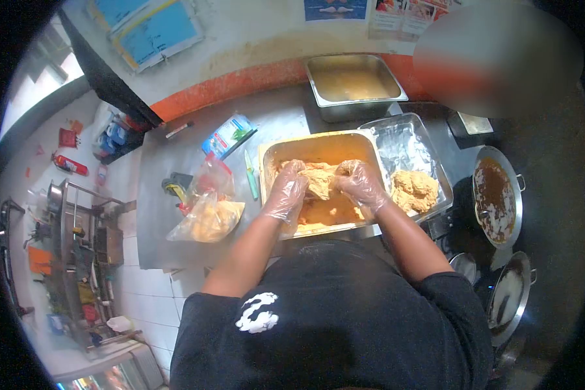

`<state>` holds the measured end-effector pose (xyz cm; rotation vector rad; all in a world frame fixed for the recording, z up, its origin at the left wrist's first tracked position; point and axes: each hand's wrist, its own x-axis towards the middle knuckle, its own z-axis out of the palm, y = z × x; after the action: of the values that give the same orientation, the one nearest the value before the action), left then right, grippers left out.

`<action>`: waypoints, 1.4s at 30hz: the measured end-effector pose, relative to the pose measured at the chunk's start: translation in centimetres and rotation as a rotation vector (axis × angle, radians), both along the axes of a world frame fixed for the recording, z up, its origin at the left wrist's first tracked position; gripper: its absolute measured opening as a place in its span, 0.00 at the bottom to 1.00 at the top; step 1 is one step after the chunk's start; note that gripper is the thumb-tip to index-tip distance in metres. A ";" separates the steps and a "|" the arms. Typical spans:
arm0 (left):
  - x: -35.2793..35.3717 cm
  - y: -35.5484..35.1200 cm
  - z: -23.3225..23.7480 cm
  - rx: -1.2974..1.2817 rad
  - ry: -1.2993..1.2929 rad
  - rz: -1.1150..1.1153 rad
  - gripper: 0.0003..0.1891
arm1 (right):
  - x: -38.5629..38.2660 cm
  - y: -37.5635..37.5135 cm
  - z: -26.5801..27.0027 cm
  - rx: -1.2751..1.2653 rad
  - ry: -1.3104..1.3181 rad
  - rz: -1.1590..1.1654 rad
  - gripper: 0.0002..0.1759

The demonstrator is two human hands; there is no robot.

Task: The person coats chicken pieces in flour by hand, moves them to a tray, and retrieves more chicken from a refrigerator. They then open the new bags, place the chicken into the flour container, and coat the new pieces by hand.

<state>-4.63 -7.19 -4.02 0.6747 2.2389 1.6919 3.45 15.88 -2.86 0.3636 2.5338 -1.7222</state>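
Note:
Both hands wear clear plastic gloves over a deep tub (263, 170) holding orange-brown coating. Between them hangs a piece of breaded food (318, 183). My left hand (288, 192) has its fingers closed on the left side of this piece. On its other side, my right hand (360, 184) is closed, with coating clinging to the fingertips. To the right, a foil-lined tray (400, 146) carries a heap of breaded pieces (414, 192), close to my right wrist.
A metal pan of liquid (356, 83) stands behind the tub. Left are a green knife (251, 177), a blue-green packet (226, 135) and plastic bags (214, 218). Two large pans (497, 195) (508, 296) sit at the right.

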 end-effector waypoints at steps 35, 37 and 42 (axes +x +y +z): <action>-0.6 0.1 1.2 0.106 -0.116 -0.044 0.15 | 0.5 -1.0 -0.5 -0.261 0.048 -0.034 0.25; -0.5 0.1 1.6 0.100 -0.275 -0.078 0.18 | 0.5 -0.7 0.6 -0.243 0.067 -0.021 0.21; 0.2 -2.6 1.6 -0.264 0.327 -0.046 0.26 | -1.6 4.3 4.0 0.726 -0.101 0.307 0.14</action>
<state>-4.43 -9.76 -2.46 0.9838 2.5804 1.3066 1.84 20.18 1.16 0.0690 2.8550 -0.6303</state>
